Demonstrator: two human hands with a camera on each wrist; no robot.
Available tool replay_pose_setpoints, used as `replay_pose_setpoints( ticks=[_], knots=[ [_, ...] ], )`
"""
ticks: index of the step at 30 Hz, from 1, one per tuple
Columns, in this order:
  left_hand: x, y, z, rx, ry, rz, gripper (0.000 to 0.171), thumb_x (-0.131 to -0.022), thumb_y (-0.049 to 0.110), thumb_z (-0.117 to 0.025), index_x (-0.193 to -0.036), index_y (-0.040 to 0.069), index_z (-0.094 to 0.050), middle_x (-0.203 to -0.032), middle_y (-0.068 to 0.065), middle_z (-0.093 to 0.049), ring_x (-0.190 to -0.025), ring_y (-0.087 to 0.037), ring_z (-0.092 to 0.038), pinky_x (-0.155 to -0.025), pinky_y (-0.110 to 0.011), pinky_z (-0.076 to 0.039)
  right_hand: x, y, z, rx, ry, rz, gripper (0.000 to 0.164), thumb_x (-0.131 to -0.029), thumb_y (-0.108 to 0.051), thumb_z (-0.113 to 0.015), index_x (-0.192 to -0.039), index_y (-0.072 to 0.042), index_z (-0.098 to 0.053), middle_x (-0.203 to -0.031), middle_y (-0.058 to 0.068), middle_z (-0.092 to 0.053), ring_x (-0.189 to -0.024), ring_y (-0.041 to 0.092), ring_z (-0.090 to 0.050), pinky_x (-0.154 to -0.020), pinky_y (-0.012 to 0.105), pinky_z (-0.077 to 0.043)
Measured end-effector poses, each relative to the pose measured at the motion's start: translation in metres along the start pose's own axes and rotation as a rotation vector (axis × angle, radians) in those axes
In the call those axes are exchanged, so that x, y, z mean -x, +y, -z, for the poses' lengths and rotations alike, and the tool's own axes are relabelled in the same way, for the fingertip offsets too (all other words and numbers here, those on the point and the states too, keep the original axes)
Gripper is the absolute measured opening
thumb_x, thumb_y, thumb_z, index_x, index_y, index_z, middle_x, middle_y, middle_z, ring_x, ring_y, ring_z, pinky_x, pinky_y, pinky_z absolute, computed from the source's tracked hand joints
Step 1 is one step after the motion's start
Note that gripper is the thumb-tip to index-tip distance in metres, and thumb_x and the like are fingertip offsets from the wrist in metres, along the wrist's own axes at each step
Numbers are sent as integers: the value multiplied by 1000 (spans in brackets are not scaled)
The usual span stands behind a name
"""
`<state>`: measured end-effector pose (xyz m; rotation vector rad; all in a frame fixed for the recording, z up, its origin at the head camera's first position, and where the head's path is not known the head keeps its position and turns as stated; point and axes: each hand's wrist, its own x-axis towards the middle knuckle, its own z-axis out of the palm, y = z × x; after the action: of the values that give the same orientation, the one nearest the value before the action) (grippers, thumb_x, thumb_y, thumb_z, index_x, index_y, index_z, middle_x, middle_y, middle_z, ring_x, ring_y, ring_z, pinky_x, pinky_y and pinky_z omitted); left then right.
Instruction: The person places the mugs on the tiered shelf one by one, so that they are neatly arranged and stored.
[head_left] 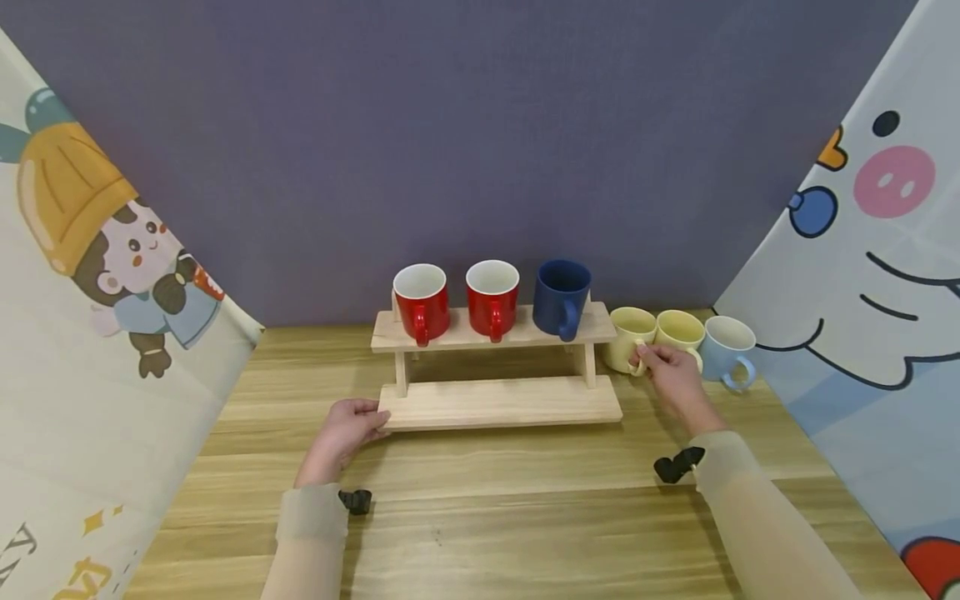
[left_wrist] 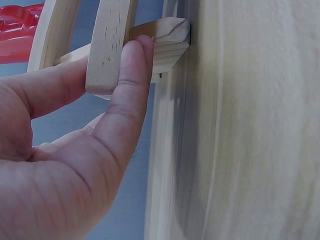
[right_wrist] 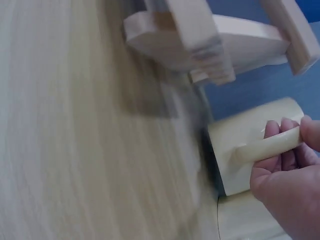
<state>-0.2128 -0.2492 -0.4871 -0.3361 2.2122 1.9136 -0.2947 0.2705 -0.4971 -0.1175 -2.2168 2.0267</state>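
Note:
My left hand (head_left: 352,429) pinches the left end of the lower board of a two-tier wooden shelf (head_left: 502,402). In the left wrist view, thumb and fingers lie on either side of that board's end (left_wrist: 107,55). To the right of the shelf, my right hand (head_left: 675,379) grips the handle of a pale yellow mug (head_left: 624,342). Its fingers pass through the handle (right_wrist: 267,146) in the right wrist view. On the upper board stand two red mugs (head_left: 422,312) (head_left: 492,310) and a dark blue mug (head_left: 558,300), handles facing me.
A second pale yellow mug (head_left: 678,325) and a light blue mug (head_left: 727,346) stand in a row right of the gripped one. The wooden table (head_left: 510,517) meets a dark back wall (head_left: 480,150). Printed side panels (head_left: 862,275) close in left and right.

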Motion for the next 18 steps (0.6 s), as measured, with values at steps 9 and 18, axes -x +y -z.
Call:
replay_pose_setpoints(
  ticks=[9,18],
  knots=[
    [1,1,-2,18,-5,-6,42,-101,-3,-60,-133,-26,-45,-118,-30,-56,-90,-26,-64,-87,-41,-61,7,-27,-7,-195,73,63,35,-102,-14,-65,-112,19,-63,-87,4,-71,-86,12,-65,-79,17,-56],
    [-1,-1,-1,24,1,-8,41,-101,-4,-60,-132,-26,-45,-117,-30,-56,-91,-27,-64,-86,-40,-61,25,-69,-6,-349,103,168,12,-100,-5,-66,-95,5,-70,-86,5,-69,-82,14,-67,-79,18,-57]
  ],
)
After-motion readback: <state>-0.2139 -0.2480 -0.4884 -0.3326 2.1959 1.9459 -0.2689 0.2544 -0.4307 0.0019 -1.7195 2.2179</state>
